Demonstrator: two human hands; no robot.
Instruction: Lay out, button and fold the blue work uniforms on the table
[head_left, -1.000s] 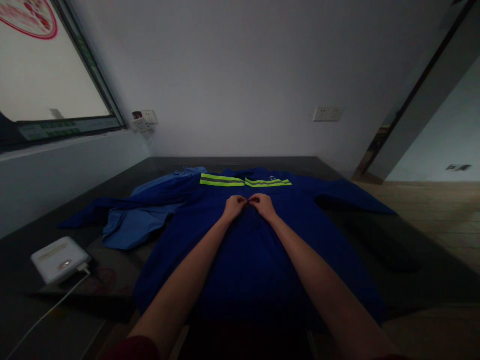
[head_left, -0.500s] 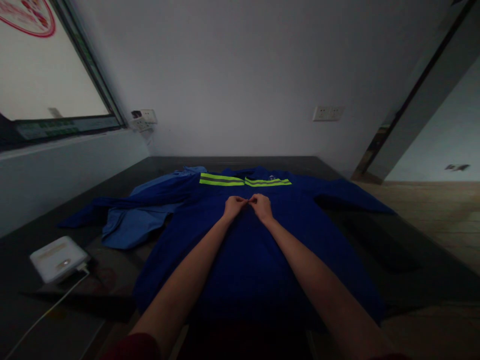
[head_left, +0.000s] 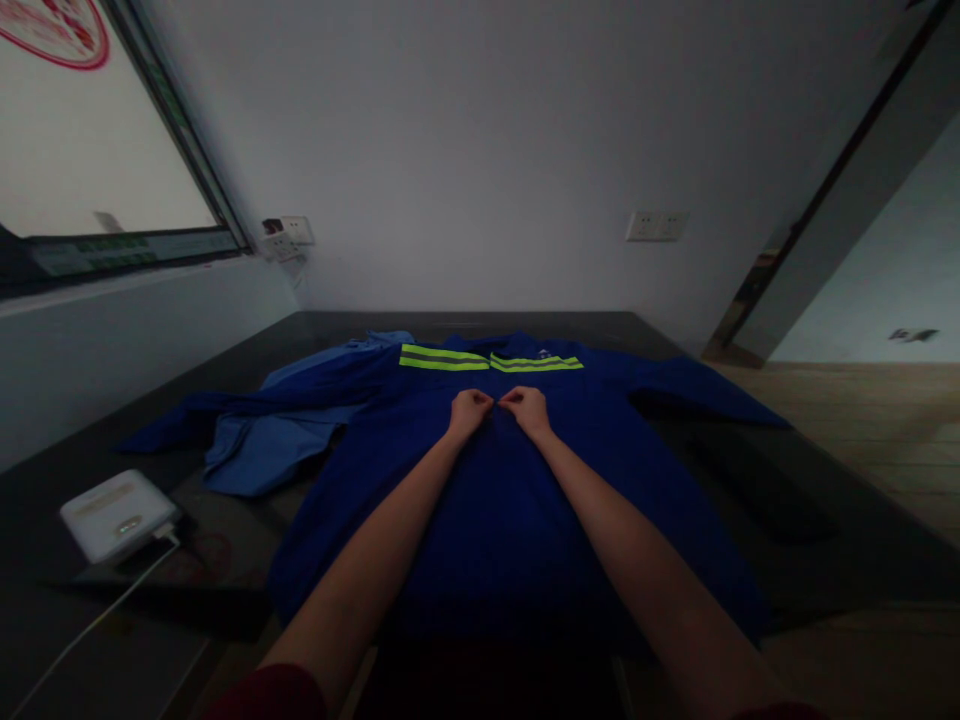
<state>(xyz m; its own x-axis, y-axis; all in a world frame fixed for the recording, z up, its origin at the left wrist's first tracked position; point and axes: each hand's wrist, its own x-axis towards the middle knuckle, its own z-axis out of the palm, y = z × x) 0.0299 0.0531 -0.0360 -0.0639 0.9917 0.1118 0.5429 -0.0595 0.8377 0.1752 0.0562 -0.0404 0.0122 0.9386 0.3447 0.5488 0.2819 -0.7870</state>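
Observation:
A dark blue work jacket (head_left: pixel 510 540) lies spread out, its collar toward the wall and its sleeves out to both sides. Yellow-green reflective strips (head_left: pixel 444 358) cross its chest. Just below them, at the front opening, my left hand (head_left: pixel 471 412) pinches the jacket's front edge. Close beside it, my right hand (head_left: pixel 527 410) is also closed in a pinch on the front. The fingertips of both hands nearly meet. Whatever small fastener may be between them is too small to make out.
A lighter blue garment (head_left: pixel 270 450) lies partly under the jacket's left-hand sleeve. A white box-shaped device (head_left: pixel 120 515) with a white cable (head_left: pixel 97 625) sits at the left. A dark flat object (head_left: pixel 765 490) lies at the right of the dark table (head_left: pixel 600 325), which meets the wall behind.
The fingertips have drawn slightly apart, my right hand shifting a little to the right. The jacket lies as before.

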